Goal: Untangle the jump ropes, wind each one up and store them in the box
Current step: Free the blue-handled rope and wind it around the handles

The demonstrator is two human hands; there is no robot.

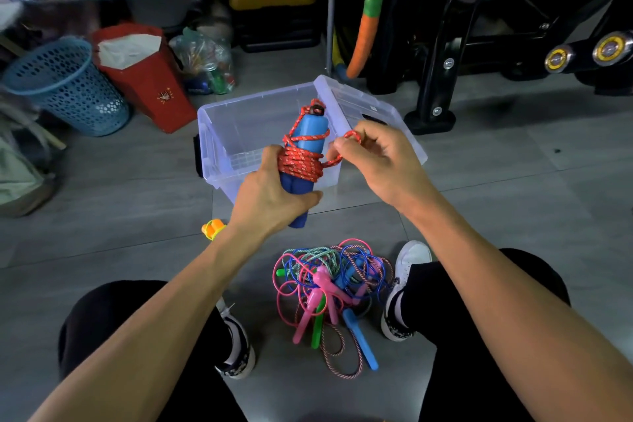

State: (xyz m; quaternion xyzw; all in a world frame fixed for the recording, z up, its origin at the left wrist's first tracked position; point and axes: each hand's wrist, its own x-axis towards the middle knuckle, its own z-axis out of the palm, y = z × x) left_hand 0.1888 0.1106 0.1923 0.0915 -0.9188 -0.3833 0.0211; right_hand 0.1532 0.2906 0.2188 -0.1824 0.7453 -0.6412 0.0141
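Jump ropes, lot of several. One red rope (301,161) wound round paired blue handles (310,134), gripped low by the left hand (270,195); right hand (380,154) pinches its loose loop just beside, fingers (342,144) curled on the cord. Both held over the clear box (239,120), nothing visible inside; lid (370,103) propped beyond the right fingers. Tangled pile (329,281) on floor below, between white shoes. No legible writing. Blue basket (65,86), red bag (147,79) far left.

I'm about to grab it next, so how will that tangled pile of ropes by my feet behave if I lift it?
The tangled pile will likely come up floppy, as one clump, since the cords loop through each other. Its plastic handles would probably dangle and swing. It looks light.
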